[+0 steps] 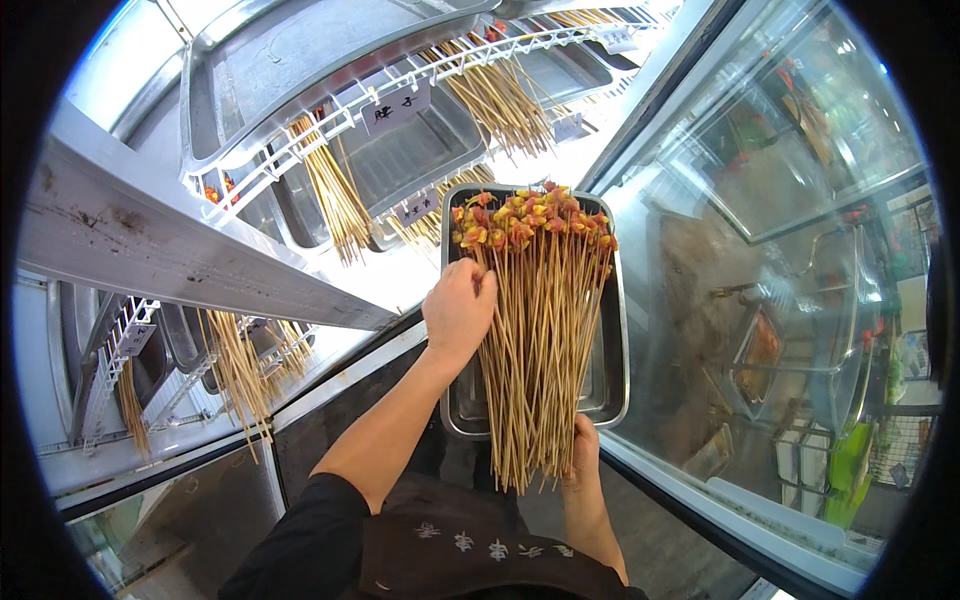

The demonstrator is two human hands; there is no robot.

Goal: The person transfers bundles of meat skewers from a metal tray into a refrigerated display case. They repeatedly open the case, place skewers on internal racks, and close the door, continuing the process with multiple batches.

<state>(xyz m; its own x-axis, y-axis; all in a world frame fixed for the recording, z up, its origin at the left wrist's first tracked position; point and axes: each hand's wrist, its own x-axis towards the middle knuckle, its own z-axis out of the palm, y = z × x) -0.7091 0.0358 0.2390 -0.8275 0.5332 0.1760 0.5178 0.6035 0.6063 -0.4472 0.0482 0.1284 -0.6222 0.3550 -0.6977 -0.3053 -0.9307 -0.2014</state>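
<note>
A deep metal tray [619, 352] is before me, its far end toward the fridge shelves. Across it lies a thick bundle of bamboo skewers [536, 352], their bare ends hanging over the near rim. Small red and yellow food pieces [525, 217], too small to name surely, sit on the far tips. My left hand [459, 304] has its fingers curled on skewers at the bundle's left side, just below the food; its fingertips are partly hidden. At the near right corner, my right hand [583, 450] grips the tray from beneath, most fingers hidden behind the sticks.
White wire shelves [349, 120] of a lit fridge hold metal trays and more skewers [330, 191], with written tags [396, 105] along the edges. A grey upright post [225, 240] divides the fridge. An open glass door [720, 315] stands close on the right.
</note>
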